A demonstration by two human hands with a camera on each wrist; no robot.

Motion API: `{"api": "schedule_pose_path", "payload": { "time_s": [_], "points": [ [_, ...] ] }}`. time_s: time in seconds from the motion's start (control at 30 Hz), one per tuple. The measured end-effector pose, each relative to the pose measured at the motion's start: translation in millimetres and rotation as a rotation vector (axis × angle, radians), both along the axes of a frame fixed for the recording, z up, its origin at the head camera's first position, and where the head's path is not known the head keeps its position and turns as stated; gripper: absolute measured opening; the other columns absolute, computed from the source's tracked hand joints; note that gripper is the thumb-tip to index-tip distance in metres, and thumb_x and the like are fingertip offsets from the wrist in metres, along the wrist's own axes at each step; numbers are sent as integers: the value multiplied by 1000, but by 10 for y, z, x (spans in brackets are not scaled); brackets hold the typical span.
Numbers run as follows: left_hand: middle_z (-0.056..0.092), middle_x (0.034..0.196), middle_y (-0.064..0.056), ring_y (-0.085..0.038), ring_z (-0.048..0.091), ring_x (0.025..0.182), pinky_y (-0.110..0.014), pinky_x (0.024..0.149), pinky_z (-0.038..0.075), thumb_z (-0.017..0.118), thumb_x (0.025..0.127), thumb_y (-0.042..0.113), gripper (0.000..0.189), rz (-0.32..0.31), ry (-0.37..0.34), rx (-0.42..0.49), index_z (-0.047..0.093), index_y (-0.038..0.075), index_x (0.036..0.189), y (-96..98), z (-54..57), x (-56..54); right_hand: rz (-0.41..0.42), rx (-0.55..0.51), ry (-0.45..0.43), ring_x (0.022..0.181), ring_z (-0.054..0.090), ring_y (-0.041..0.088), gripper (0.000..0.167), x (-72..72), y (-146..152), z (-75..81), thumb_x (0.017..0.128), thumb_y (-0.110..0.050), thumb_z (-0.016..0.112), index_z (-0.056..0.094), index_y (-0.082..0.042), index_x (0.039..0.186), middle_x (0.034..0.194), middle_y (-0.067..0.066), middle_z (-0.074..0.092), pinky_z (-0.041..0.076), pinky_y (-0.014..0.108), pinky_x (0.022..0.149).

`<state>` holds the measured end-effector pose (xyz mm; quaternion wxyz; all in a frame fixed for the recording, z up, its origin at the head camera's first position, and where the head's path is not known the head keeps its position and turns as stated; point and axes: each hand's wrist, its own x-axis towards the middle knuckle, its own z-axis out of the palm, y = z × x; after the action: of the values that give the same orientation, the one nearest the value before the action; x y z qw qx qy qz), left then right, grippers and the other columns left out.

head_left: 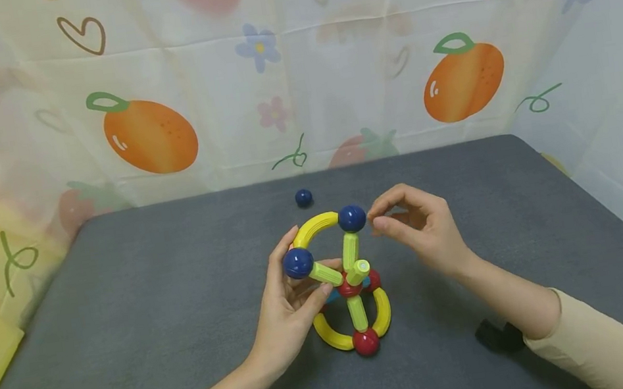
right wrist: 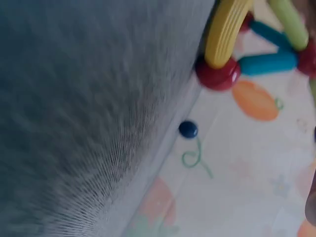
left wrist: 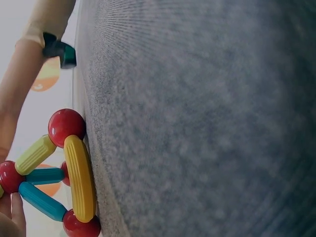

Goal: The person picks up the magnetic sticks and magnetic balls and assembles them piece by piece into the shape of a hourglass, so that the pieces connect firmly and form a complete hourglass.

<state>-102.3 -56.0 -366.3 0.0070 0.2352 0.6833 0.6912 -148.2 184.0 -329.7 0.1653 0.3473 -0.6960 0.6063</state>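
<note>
My left hand [head_left: 288, 310] grips a magnetic ball-and-rod structure [head_left: 358, 313] around its middle, thumb near the central red ball [head_left: 350, 285]. Below that ball, red balls and curved yellow rods form a ring; a red ball [left wrist: 67, 127] and blue rods [left wrist: 43, 201] show in the left wrist view. Green rods fan out above the centre. Two carry dark blue balls [head_left: 298, 263], joined by a curved yellow rod [head_left: 314, 227]; another green rod [head_left: 360, 270] has a bare end. My right hand [head_left: 421, 229] has loosely bent fingers, fingertips right beside the upper blue ball [head_left: 352, 218].
A loose dark blue ball [head_left: 303, 197] lies on the grey table [head_left: 179, 273] behind the structure. A patterned cloth [head_left: 294, 70] hangs along the table's back edge. A black strap-like object [head_left: 499, 335] is by the right wrist.
</note>
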Motion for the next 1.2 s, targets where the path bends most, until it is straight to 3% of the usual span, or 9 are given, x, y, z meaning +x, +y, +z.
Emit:
{"api": "schedule_pose_path", "payload": {
  "time_s": [0.17, 0.27, 0.37, 0.5, 0.77, 1.0, 1.2],
  "points": [
    [67, 127, -21, -6, 68, 111, -23, 94, 55, 62, 95, 2, 80, 15, -17, -13, 17, 30, 155, 2, 13, 7, -180, 53, -95, 87, 65, 7, 12, -315, -53, -4, 95, -7, 63, 63, 3, 103, 98, -5, 64, 60, 28, 75],
    [67, 126, -22, -7, 68, 111, -23, 94, 54, 62, 95, 2, 80, 12, -21, -11, 17, 29, 155, 2, 13, 8, -260, 167, -195, 98, 62, 12, 22, -508, -92, -4, 96, -21, 65, 63, -5, 112, 108, 2, 64, 58, 35, 84],
    [67, 126, -22, -7, 68, 110, -22, 95, 54, 62, 95, 2, 80, 9, -27, -8, 17, 30, 155, 1, 14, 8, -284, 324, -285, 111, 60, 19, 34, -696, -147, -21, 95, -34, 65, 61, -14, 122, 124, 6, 61, 54, 44, 94],
    [67, 127, -22, -5, 68, 110, -22, 94, 54, 62, 95, 3, 80, 9, -39, -8, 17, 30, 155, 4, 18, 10, -244, 492, -338, 123, 58, 27, 43, -936, -241, -98, 95, -41, 64, 57, -19, 131, 139, 6, 55, 51, 50, 99],
    [67, 126, -22, -7, 68, 110, -22, 95, 54, 62, 95, 4, 80, 4, -33, -12, 17, 30, 155, 3, 18, 8, -159, 691, -255, 135, 46, 35, 43, -1325, -467, -244, 100, -27, 58, 52, -10, 140, 147, 14, 47, 44, 51, 109],
    [67, 127, -21, -5, 68, 111, -23, 91, 55, 63, 95, 4, 79, 8, -37, -15, 17, 30, 155, 2, 9, 4, -128, 912, -226, 147, 35, 34, 47, -1558, -629, -301, 103, -22, 53, 44, -7, 147, 157, 18, 35, 34, 51, 119],
    [66, 128, -22, -4, 68, 110, -23, 87, 56, 62, 95, 4, 79, 3, -24, -7, 17, 28, 155, -4, 12, 8, -70, 1071, -216, 151, 27, 35, 49, -1662, -737, -337, 105, -17, 48, 38, -7, 151, 163, 19, 25, 30, 48, 123]
  ]
}}
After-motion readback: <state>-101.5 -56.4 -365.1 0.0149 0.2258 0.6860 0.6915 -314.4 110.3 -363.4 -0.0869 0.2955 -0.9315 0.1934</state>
